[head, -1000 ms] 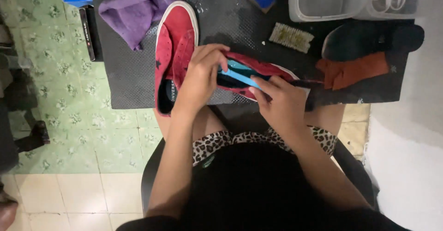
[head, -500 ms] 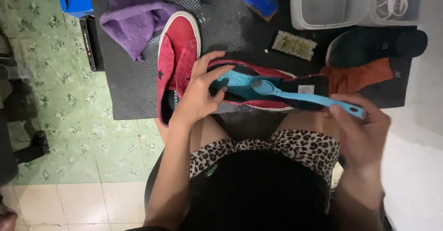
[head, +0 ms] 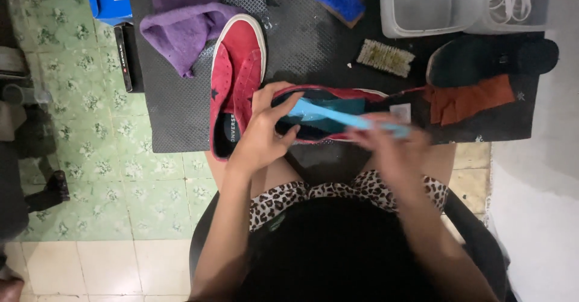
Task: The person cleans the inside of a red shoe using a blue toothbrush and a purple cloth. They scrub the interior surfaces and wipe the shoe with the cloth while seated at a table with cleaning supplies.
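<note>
Red sneaker [head: 329, 112] lies on its side at the near edge of the black tabletop [head: 301, 31], mouth toward the person's lap. Left hand [head: 265, 127] cups the heel end, fingers curled round the rim. Right hand [head: 386, 148] is a blur, but it looks closed round the handle of the light blue brush [head: 338, 116], whose head sits in the shoe's opening. Half a second back that brush was pulled out to the right; now it's pushed in again, so I'd guess the inside is being scrubbed in strokes. Its mate, the second red sneaker [head: 236, 76], lies just left of it, a purple cloth [head: 181, 28] further left, a bristle brush [head: 386, 58] and dark insole [head: 488, 58] far right.
</note>
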